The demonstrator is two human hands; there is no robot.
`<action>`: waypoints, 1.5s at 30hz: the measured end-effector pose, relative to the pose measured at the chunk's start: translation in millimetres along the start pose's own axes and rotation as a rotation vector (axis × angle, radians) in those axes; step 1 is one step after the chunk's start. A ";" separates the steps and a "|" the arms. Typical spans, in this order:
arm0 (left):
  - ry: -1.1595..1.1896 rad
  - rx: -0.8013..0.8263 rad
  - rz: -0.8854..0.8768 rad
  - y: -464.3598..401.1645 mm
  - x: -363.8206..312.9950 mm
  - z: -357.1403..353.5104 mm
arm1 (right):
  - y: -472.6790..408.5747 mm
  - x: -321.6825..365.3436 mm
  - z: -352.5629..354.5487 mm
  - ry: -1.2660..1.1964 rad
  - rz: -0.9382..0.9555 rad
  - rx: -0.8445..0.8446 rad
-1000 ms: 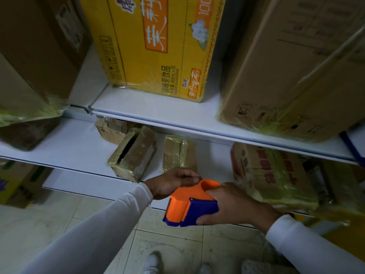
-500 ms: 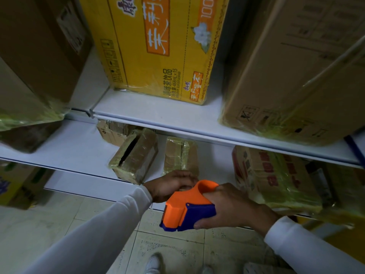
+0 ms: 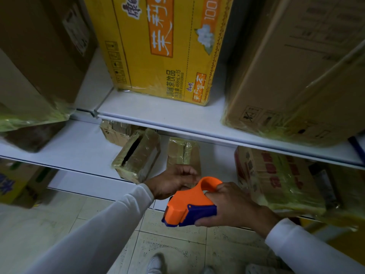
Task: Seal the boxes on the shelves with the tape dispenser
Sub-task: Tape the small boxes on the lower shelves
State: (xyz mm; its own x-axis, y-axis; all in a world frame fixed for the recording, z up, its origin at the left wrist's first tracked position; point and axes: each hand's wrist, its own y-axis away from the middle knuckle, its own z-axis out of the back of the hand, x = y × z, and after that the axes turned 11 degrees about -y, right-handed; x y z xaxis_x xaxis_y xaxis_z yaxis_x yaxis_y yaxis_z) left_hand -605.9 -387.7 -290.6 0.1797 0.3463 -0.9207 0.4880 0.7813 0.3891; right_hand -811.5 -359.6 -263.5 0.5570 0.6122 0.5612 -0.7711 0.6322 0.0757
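An orange and blue tape dispenser (image 3: pixel 189 204) is held in front of the lower shelf (image 3: pixel 79 147). My right hand (image 3: pixel 231 206) grips it from the right, fingers curled round its blue base and orange handle. My left hand (image 3: pixel 173 180) is at the dispenser's far left side with fingers curled against its front; what they pinch is hidden. Just behind my left hand stands a small tape-wrapped box (image 3: pixel 182 151). Left of it a second small box (image 3: pixel 138 155) lies with a dark open slit along its top.
A yellow drinks carton (image 3: pixel 164 48) and a large brown carton (image 3: pixel 296 68) stand on the upper shelf (image 3: pixel 167 115). A red-printed wrapped box (image 3: pixel 274 175) sits at lower right, brown cartons (image 3: pixel 39 56) at left. Tiled floor (image 3: pixel 59 224) and my shoes lie below.
Both hands and the dispenser have barely shifted; the dispenser tilted slightly and dropped a little. My left hand's fingers stay curled at its front.
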 end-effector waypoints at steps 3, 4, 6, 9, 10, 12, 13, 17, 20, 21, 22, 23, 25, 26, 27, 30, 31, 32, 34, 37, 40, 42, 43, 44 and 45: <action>-0.051 -0.036 -0.024 0.1 -0.6 -1.9 | 3.0 -0.2 0.8 -0.032 -0.002 -0.046; -0.059 -0.041 -0.026 -0.2 -1.1 -2.9 | 3.4 -0.2 1.1 -0.039 -0.001 -0.057; -0.061 -0.044 -0.013 -0.1 -3.5 -4.3 | 3.3 -0.2 1.5 -0.050 -0.006 -0.059; -0.068 -0.020 -0.018 1.9 -6.3 -4.2 | 4.2 -0.4 2.8 -0.067 -0.003 -0.055; -0.070 -0.016 -0.018 2.4 -6.7 -3.9 | 5.0 -0.9 3.0 -0.068 0.000 -0.056; -0.099 -0.017 -0.014 3.1 -7.5 -2.3 | 6.6 -1.7 3.5 -0.072 0.005 -0.067; -0.126 -0.018 -0.015 2.6 -6.9 -1.1 | 7.8 -1.6 3.4 -0.080 0.009 -0.082; -0.208 0.011 -0.046 0.9 -5.7 0.4 | 11.2 0.6 3.1 -0.098 0.011 -0.131; -0.253 -0.001 -0.076 0.2 -4.6 -1.1 | 13.3 -4.4 1.4 -0.110 0.006 -0.127; -0.266 -0.018 -0.081 -0.3 -4.2 -1.6 | 13.9 -5.9 1.1 -0.110 0.006 -0.129; -0.277 -0.034 -0.085 -0.8 -3.8 -2.5 | 14.3 -6.7 0.7 -0.114 -0.001 -0.126; -0.291 -0.048 -0.089 -1.2 -3.6 -3.5 | 14.7 -6.9 0.1 -0.121 -0.010 -0.118; -0.331 -0.054 -0.101 -1.5 -4.6 -6.0 | 15.0 -6.7 -1.0 -0.148 -0.014 -0.115; -0.350 -0.048 -0.110 -1.4 -5.3 -7.1 | 15.0 -6.6 -1.1 -0.171 -0.016 -0.120; -0.362 -0.041 -0.120 -1.5 -6.0 -8.0 | 14.9 -6.6 -0.8 -0.195 -0.022 -0.126; -0.382 -0.031 -0.122 -2.1 -7.5 -9.2 | 15.0 -10.5 -0.4 -0.214 -0.049 -0.145; -0.394 -0.036 -0.115 -2.4 -6.8 -9.2 | 16.4 -13.2 -1.3 -0.208 -0.061 -0.145; -0.405 -0.042 -0.109 -2.6 -6.1 -9.5 | 18.1 -16.2 -2.1 -0.196 -0.073 -0.147; -0.408 -0.039 -0.095 -1.5 -3.8 -11.0 | 22.2 -20.4 -3.0 -0.174 -0.101 -0.164; -0.416 -0.047 -0.087 -0.5 -0.3 -11.7 | 22.5 -22.1 -3.3 -0.166 -0.090 -0.140; -0.383 -0.046 -0.075 0.4 -1.2 -10.7 | 21.2 -21.9 -2.5 -0.180 -0.084 -0.135; -0.324 -0.054 -0.074 2.6 -2.2 -8.7 | 21.1 -20.2 -2.9 -0.195 -0.079 -0.142; -0.296 -0.057 -0.074 3.4 -3.2 -7.8 | 21.3 -19.3 -3.2 -0.201 -0.077 -0.139; -0.280 -0.058 -0.074 3.9 -3.7 -7.4 | 20.9 -18.6 -3.8 -0.200 -0.074 -0.137; -0.276 -0.059 -0.075 3.7 -3.7 -7.9 | 20.1 -18.0 -4.4 -0.196 -0.071 -0.138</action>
State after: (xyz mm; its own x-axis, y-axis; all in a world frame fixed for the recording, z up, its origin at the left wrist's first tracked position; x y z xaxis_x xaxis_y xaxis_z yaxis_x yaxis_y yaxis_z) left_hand -611.5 -382.0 -285.6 0.3742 0.1381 -0.9170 0.4599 0.8310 0.3129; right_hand -835.7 -355.9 -275.7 0.5279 0.4686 0.7083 -0.6748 0.7378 0.0148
